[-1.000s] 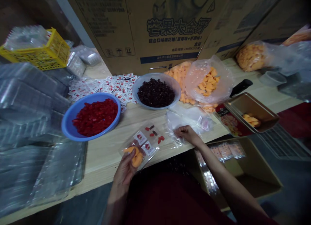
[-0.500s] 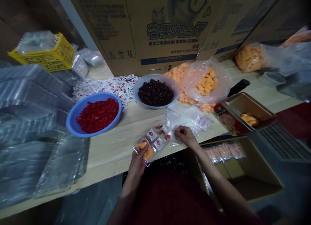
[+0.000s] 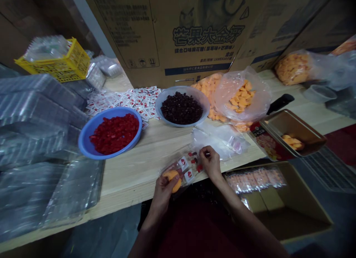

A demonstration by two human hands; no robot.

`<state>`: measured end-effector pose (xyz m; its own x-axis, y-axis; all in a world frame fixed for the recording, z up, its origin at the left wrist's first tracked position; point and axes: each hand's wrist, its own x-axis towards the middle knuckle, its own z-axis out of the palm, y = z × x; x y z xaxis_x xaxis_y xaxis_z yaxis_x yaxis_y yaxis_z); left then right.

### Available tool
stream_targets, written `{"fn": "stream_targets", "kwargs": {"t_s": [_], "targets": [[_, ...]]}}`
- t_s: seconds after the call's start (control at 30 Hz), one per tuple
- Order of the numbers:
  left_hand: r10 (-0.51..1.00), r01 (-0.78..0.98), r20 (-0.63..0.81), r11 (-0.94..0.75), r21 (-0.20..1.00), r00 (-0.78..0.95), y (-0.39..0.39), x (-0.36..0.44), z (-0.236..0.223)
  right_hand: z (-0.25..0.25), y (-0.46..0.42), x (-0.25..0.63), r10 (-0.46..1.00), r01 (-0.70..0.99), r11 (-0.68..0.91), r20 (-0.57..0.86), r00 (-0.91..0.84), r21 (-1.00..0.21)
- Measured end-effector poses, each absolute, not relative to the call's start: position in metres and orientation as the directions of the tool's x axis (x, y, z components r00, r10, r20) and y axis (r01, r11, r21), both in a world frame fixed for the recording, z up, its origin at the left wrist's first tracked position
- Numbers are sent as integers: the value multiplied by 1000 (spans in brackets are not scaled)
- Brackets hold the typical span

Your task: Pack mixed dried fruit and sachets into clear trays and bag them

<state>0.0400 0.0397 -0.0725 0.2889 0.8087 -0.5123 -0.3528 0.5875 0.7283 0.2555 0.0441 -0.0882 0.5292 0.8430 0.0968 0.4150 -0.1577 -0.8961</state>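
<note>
My left hand (image 3: 164, 189) is closed on the near left end of a clear plastic tray (image 3: 178, 165), thumb over an orange piece (image 3: 172, 179) in it. The tray's other compartments hold small printed sachets (image 3: 188, 175) and red and dark pieces (image 3: 194, 160). At the tray's right end my right hand (image 3: 210, 162) has its fingertips pinched together; a dark spot shows between them, too small to name. Thin clear plastic bags (image 3: 217, 141) lie just beyond this hand.
Behind the tray stand a blue basin of red pieces (image 3: 115, 135), a bowl of dark pieces (image 3: 182, 107) and an open bag of orange pieces (image 3: 241, 96). Clear trays (image 3: 36, 113) are stacked left. A metal tin (image 3: 308, 131) and a cardboard box (image 3: 303, 209) are at right.
The view has shifted slightly, so most things sit a little further right. My right hand has turned more upright and now covers the tray's right end.
</note>
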Motion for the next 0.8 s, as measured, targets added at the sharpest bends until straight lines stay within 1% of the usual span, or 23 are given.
{"fn": "stream_targets", "kwargs": {"t_s": [0.13,0.23,0.3,0.4,0.5,0.57,0.67,0.73,0.8], "targets": [[809,-260,-496,577,775,316,48,37,-68,-85,45,253,827,421,-135,133,547,-897],[819,-192,-448,534,824,358,53,36,-65,-81,45,252,816,439,-102,178,551,-893],[831,-145,-409,490,860,378,56,35,-64,-79,44,252,807,472,-54,240,539,-880],[844,-74,-377,435,898,383,59,33,-65,-77,42,251,803,552,53,364,472,-832],[840,-35,-380,425,904,388,59,36,-65,-77,39,250,810,596,118,424,405,-794],[842,-94,-414,471,877,346,57,42,-64,-78,35,248,822,604,138,431,372,-785],[833,-280,-483,548,788,270,52,53,-64,-80,27,248,854,609,130,401,333,-782],[810,-361,-524,587,725,264,48,60,-66,-80,17,251,876,642,82,362,318,-762],[783,-409,-558,620,670,273,44,65,-70,-81,6,256,890,700,4,322,323,-714]]}}
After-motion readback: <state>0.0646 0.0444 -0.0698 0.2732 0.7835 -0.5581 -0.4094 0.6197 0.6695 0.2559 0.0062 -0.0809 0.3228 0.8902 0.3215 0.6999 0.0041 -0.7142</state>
